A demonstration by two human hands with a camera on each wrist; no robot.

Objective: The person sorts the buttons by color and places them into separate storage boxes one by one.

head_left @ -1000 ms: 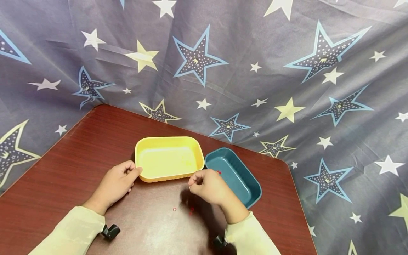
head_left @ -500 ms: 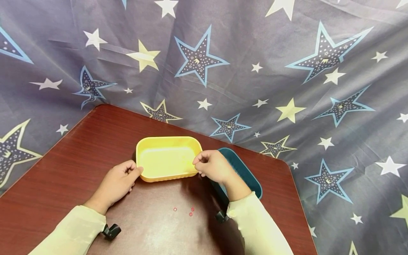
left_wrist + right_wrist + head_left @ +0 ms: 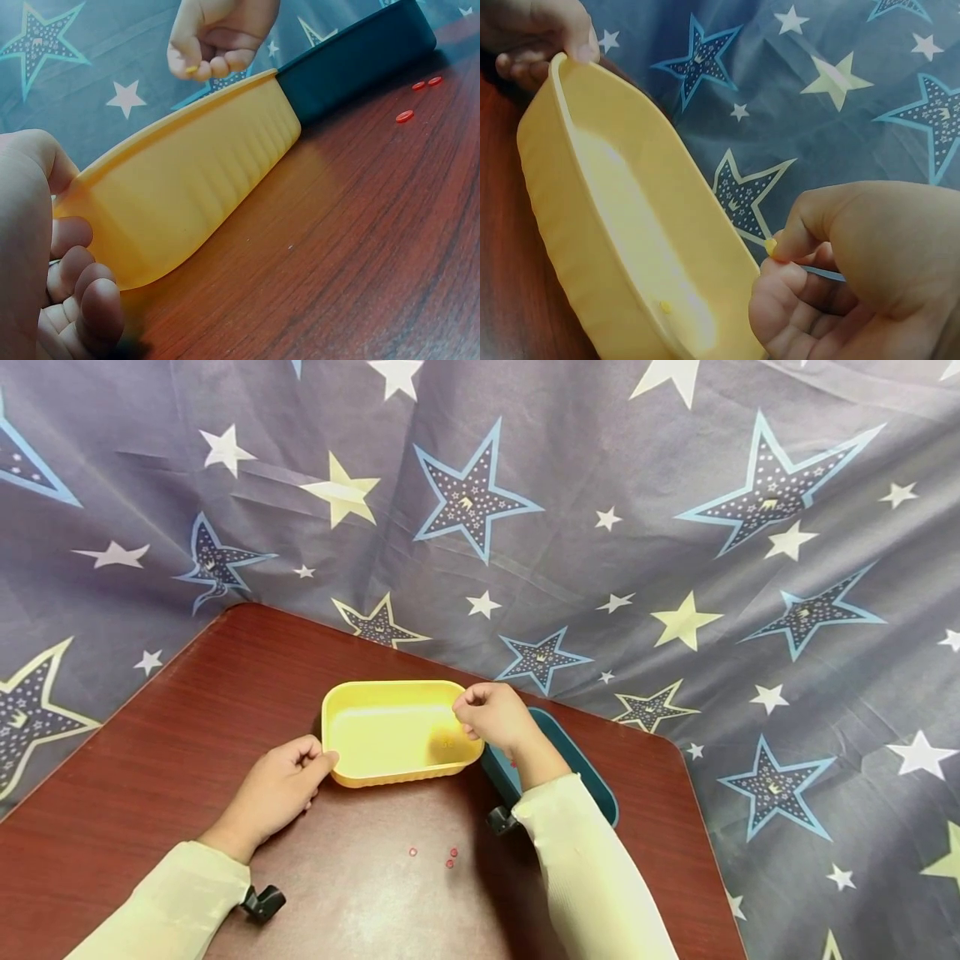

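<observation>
At yellow tray (image 3: 378, 743) — both hands (image 3: 273, 789) (image 3: 493, 720)

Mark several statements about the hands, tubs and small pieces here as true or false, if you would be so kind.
1. The left hand grips the yellow tub. True.
2. The right hand pinches a small yellow piece. True.
3. The red pieces on the table number six. False: there are three.
4. In the head view, the teal tub stands left of the yellow tub. False: it stands to the right.
5. Another yellow piece lies inside the yellow tub. True.
</observation>
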